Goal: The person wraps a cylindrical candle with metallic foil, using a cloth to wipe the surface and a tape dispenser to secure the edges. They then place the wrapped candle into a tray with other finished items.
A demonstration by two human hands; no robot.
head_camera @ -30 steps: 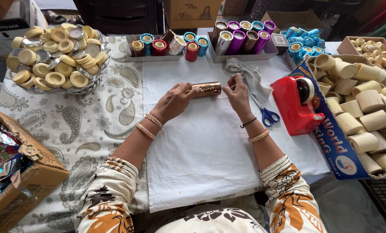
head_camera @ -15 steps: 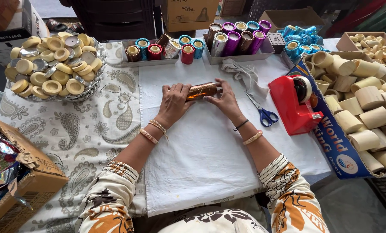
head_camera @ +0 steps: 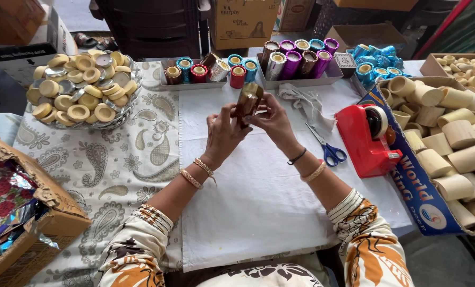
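Observation:
Both hands hold a small tube wrapped in shiny bronze foil, lifted off the white cloth and tilted nearly upright. My left hand grips its lower left side with fingers and thumb. My right hand pinches it from the right, fingers at the tube's lower end. Bangles ring both wrists.
A red tape dispenser and blue-handled scissors lie right of the hands. Trays of foil-wrapped tubes stand behind. A bowl of round caps sits far left, a box of plain tubes right, a carton of foil sheets near left.
The foil-wrapped tube lay flat on the cloth under both hands; now it is raised off the cloth and turned on end between the fingers.

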